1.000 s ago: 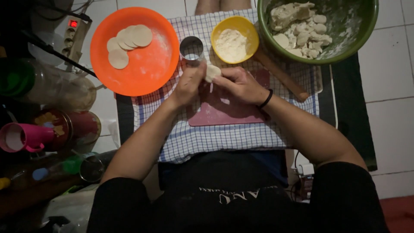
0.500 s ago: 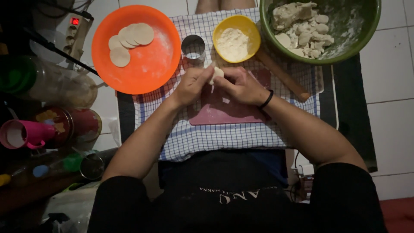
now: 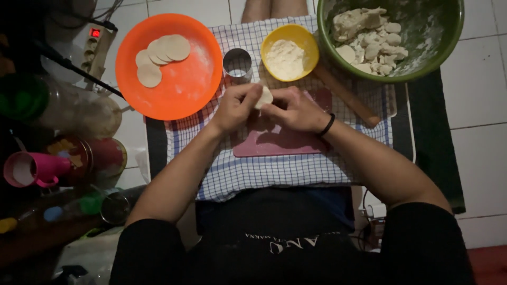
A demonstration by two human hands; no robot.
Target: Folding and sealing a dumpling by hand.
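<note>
Both hands pinch dough piece.

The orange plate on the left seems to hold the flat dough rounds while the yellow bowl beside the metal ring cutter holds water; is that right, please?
Not quite. The yellow bowl holds white flour, not water, as the head view shows. The rest stands: the orange plate holds the flat dough rounds, and the metal ring cutter stands beside the bowl.
</note>
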